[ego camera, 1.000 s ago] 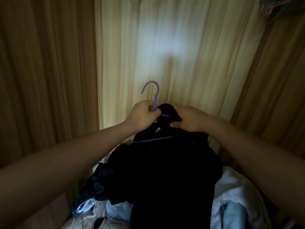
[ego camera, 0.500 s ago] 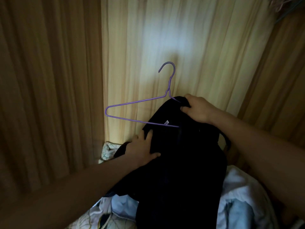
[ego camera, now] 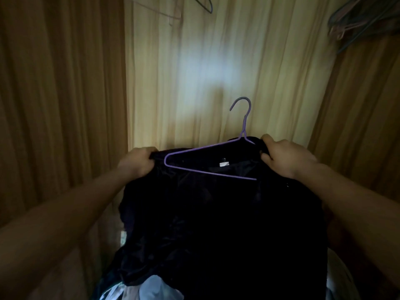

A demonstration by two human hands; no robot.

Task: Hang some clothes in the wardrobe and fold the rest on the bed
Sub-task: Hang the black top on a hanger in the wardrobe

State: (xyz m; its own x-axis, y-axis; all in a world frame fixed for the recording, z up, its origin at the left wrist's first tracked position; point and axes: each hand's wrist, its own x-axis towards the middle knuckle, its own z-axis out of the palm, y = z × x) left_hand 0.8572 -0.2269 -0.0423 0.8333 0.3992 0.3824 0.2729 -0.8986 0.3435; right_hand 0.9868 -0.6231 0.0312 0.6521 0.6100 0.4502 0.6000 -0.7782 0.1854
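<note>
A black garment [ego camera: 216, 213] hangs in front of me, spread wide at its top. A purple wire hanger [ego camera: 207, 161] lies against its neck area, hook [ego camera: 243, 109] pointing up, with a white label [ego camera: 224, 164] just below the wire. My left hand [ego camera: 138, 162] grips the garment's left shoulder edge. My right hand [ego camera: 285, 156] grips the right shoulder edge, close to the hanger's neck. The right end of the hanger is tucked inside the cloth.
Wooden wardrobe walls [ego camera: 60, 105] close in on the left and right, with a lit pale back panel [ego camera: 205, 72] ahead. Empty hangers [ego camera: 194, 5] dangle at the top, more [ego camera: 357, 20] at the upper right. Light-coloured clothes [ego camera: 147, 289] lie heaped below.
My left hand rose from the garment's front to its left shoulder edge and pulled the cloth over the hanger's bare left arm. My right hand shifted right. The garment is now spread wide.
</note>
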